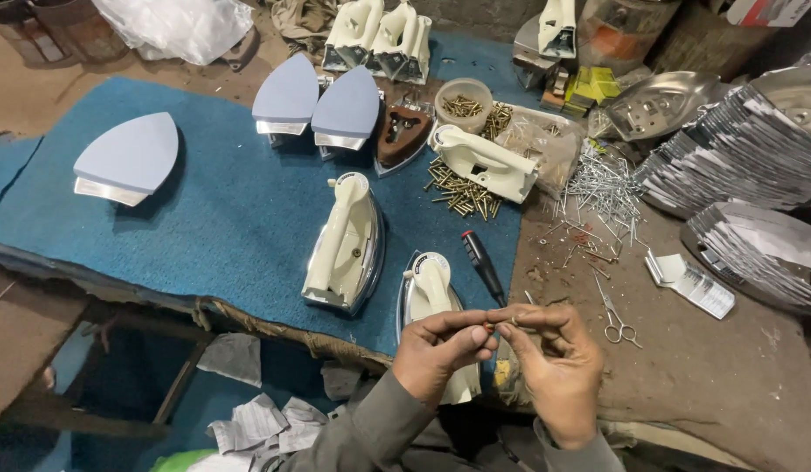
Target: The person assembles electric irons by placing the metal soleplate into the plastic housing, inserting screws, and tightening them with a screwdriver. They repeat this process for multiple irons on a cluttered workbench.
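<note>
Low in the view, the left hand point(438, 350) comes up from a grey-green sleeve point(370, 428), knuckles toward the camera, its fingers point(475, 335) curled narrow and pinched on a tiny pale metal part point(501, 322) that is too small to make out. The right hand point(556, 367) meets it from the other side, wrist bent, thumb and forefinger closed on the same small part, so the fingertips of both hands touch above the front edge of the bench point(729, 385).

Far left on the fuzzy blue cloth mat point(204, 218) lies a pale blue, pointed iron soleplate with a shiny metal edge point(127, 159); two like it point(318, 105) stand further back. Nearer the hands, a cream plastic-handled iron with a chrome skirt point(346, 245) rests on the mat, and a second cream iron point(430, 288) sits just behind the left hand, partly covered by it. A black-handled screwdriver with a red band point(482, 262) lies beside that iron. A loose heap of brass screws point(462, 192) spreads behind, next to a cream handle shell point(484, 162). Right of the hands, small steel scissors point(617, 319) lie on bare, dusty brown board, with scattered silver nails point(602, 188) and stacked shiny metal plates point(737, 157) further off.
</note>
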